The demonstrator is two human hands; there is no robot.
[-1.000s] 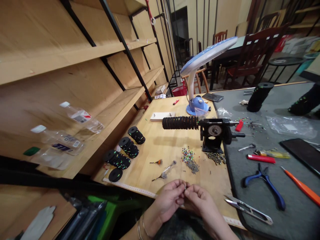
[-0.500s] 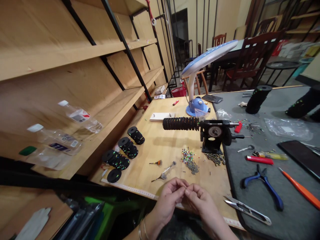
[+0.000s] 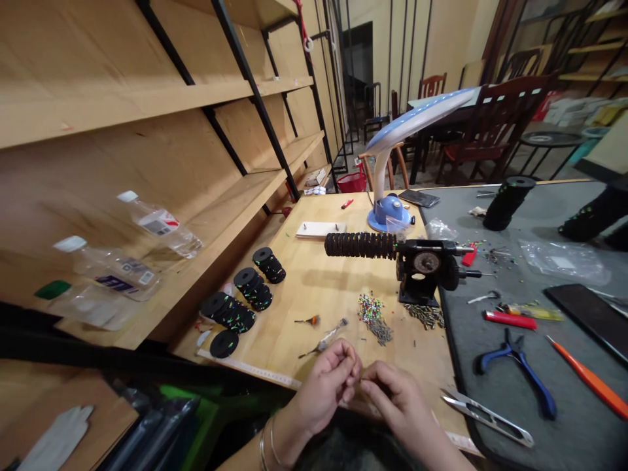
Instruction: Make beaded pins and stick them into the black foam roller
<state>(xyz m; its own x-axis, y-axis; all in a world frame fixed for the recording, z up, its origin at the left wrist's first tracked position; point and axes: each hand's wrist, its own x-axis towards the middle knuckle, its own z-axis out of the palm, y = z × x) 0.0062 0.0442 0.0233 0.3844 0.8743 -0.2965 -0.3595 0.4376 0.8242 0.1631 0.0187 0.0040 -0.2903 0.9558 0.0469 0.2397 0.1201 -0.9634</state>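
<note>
My left hand [image 3: 330, 377] is pinched closed above the table's front edge, with thumb and fingertips pressed together. Close on its right, my right hand [image 3: 392, 397] is also in a pinch, its fingertips pointing at the left hand's. Whatever lies between the fingers is too small to name. Beyond the hands are a pile of coloured beads [image 3: 370, 306] and a heap of small grey metal pieces [image 3: 380, 331]. Two small brush-like bundles lie left of these, one an orange-tipped bundle [image 3: 311, 320], the other a pale feathery bundle [image 3: 322, 345].
A black winding machine [image 3: 420, 271] carries a row of dark foam spools [image 3: 360, 245]. More foam spools [image 3: 227, 311] stand at left. On the grey mat lie thread snips [image 3: 488, 417], blue-handled pliers [image 3: 517, 369], a red lighter [image 3: 510, 320] and an orange tool [image 3: 591, 379]. A blue lamp [image 3: 391, 212] stands behind.
My hands have moved slightly apart; before, their fingertips touched. The left hand has turned and its fingers are curled more. The view has shifted slightly. The things on the table lie as before.
</note>
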